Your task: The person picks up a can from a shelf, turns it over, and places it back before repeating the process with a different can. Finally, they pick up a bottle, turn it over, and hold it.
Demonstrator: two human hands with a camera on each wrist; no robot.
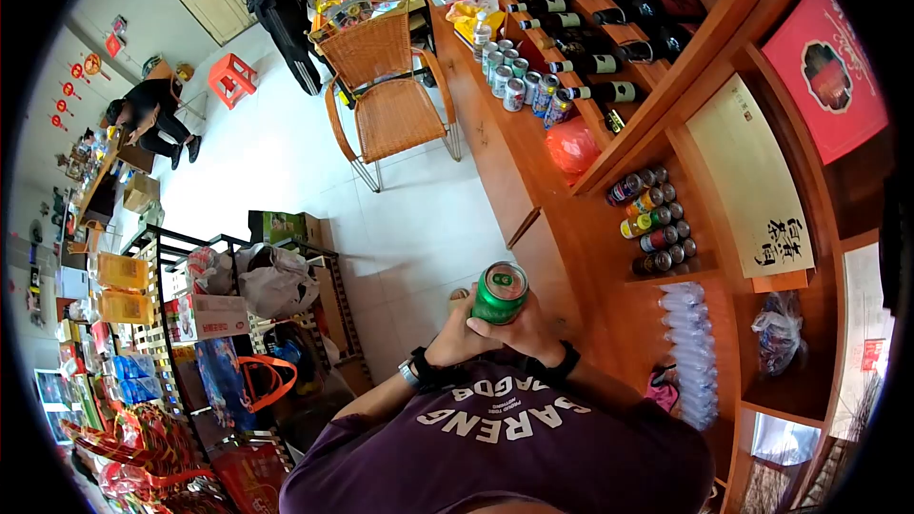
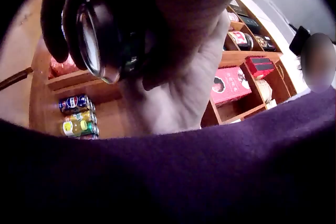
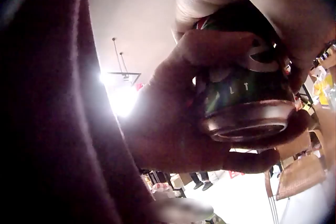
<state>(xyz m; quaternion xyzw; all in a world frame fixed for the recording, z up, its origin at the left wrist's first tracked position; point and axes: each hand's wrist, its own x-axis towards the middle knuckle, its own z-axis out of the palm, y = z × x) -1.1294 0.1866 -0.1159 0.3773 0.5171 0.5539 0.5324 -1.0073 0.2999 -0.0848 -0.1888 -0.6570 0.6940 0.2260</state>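
A green can held between two hands in front of a purple shirt.
The left hand point(image 1: 455, 343) and the right hand point(image 1: 536, 331) both curl their fingers round the green can point(image 1: 500, 297), whose top (its tab is green too) faces up toward the head camera. It is held in the air just beside the left edge of the counter point(image 1: 522, 148). Toward the counter's far end, a cluster of cans point(image 1: 513, 94) stands near that edge; a red bag point(image 1: 572, 147) sits nearer the wine rack point(image 1: 609, 65).
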